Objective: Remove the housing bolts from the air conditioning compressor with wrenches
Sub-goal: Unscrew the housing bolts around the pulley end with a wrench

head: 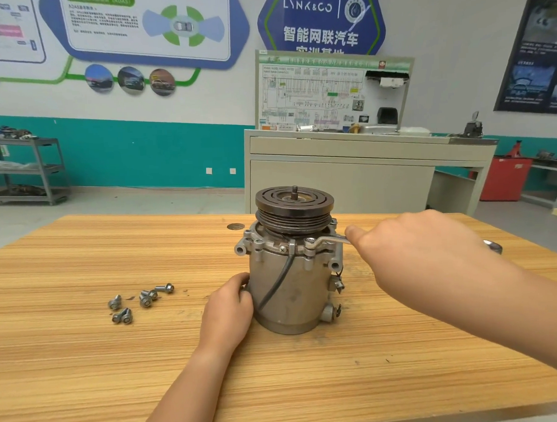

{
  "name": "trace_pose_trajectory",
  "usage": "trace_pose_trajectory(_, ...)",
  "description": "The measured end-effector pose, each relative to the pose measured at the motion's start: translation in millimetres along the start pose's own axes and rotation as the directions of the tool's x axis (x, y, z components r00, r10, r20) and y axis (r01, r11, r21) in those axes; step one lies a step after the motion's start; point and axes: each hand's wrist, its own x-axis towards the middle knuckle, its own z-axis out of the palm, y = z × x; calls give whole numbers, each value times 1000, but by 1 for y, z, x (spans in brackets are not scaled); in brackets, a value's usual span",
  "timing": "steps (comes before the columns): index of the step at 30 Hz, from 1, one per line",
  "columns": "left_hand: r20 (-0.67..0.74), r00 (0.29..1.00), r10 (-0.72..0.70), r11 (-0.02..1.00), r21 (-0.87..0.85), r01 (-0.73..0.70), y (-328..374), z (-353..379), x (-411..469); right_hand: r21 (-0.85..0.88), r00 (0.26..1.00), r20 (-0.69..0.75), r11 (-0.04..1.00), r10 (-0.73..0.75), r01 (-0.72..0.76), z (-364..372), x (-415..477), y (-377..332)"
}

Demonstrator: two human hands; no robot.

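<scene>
**Wrench seated on a flange bolt of the upright compressor**

On the shelves of the grey cart at the left edge of the frame, heaps of parts too small to tell apart. On the wooden worktop, left of centre, a handful of loose bolts lying on their sides, heads pointing various ways, well apart from the compressor.

Compressor at mid-frame, standing on end, long axis vertical, dark grooved pulley uppermost, a black cable slanting down its front.

Left hand against the lower left flank of the casing, fingers curled round it and holding it.

Wrench lying level, long axis running left to right, ring end over a flange bolt just below the pulley, handle pointing right into the right hand. Thumb laid along the handle, remaining fingers closed on it beneath the palm and hidden.

Past the far side of that hand, a round shiny metal piece; cannot tell whether part of the wrench.
</scene>
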Motion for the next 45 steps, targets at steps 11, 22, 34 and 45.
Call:
trace_pose_trajectory(11, -34, 999, -4, 1000, 6, 4, 1, -1, 0, -11, 991, -48, 992, -125, 125, 24, 42, 42)
trace_pose_trajectory(22, -55, 998, 34, 999, 8, -34, -2, 0, 4, -110, 979, -158, 988, -126, 110, 71, 79, 29)
trace_pose_trajectory(34, -20, 1000, 12, 1000, 12, -11, -1, -1, 3, 628, 886, -446, 748, 124, 212, 48, -11, 31)
trace_pose_trajectory(45, -24, 999, 36, 999, 20, -35, 2, -1, -1, 501, 968, -157, 860, 197, -94, 53, -2, 18)
